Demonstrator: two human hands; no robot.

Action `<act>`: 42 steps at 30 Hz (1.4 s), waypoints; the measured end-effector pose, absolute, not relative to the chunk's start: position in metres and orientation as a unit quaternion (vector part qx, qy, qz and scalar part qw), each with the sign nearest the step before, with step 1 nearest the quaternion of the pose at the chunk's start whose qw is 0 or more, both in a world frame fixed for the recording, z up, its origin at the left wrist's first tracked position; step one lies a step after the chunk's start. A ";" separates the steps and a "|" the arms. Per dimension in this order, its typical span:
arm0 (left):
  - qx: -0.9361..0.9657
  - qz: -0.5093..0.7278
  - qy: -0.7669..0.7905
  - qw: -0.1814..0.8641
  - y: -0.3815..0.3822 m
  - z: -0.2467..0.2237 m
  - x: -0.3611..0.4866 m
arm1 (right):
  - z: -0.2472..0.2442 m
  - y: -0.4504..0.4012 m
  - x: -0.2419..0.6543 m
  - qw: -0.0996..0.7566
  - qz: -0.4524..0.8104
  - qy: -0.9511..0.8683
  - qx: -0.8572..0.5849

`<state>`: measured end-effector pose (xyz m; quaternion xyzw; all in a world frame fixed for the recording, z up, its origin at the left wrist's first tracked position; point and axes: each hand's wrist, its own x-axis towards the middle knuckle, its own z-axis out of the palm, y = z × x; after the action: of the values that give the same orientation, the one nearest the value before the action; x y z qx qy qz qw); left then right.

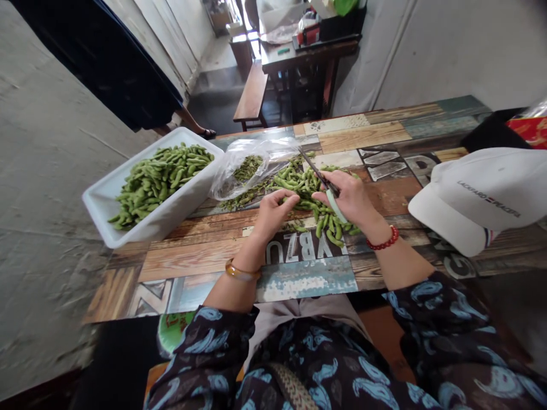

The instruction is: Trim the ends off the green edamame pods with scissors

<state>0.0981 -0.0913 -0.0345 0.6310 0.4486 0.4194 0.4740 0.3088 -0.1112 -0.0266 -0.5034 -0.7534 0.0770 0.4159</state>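
Pods [306, 187] grn, lumpy, in pile.

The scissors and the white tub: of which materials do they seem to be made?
Scissors: blades probably steel, dark and metallic-looking; handle probably smooth plastic, from its even pale green colour. Tub: likely moulded plastic, semi-matt, judging by its even whiteness and rounded corners.

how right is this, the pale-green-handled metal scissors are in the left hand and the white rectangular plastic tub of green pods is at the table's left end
Wrong hand: the head view shows the pale-green-handled scissors in the right hand, not the left hand. The white plastic tub of green pods is at the left end of the table.
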 end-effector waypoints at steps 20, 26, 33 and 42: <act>0.777 0.328 0.461 0.277 -0.090 -0.044 0.100 | -0.036 -0.110 0.305 0.407 0.070 -0.768 -0.490; 0.536 0.450 0.442 0.562 -0.093 -0.028 0.087 | -0.035 -0.112 0.305 0.401 0.075 -0.776 -0.482; 0.404 0.473 0.424 0.659 -0.100 -0.017 0.089 | -0.038 -0.113 0.305 0.370 0.084 -0.802 -0.461; 0.469 0.485 0.426 0.602 -0.100 -0.022 0.089 | -0.035 -0.120 0.298 0.329 0.152 -0.826 -0.431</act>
<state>0.0890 -0.1004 -0.0225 0.4694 0.4263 0.4847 0.6024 0.2977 -0.1203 -0.0348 -0.4313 -0.8264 0.1520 0.3286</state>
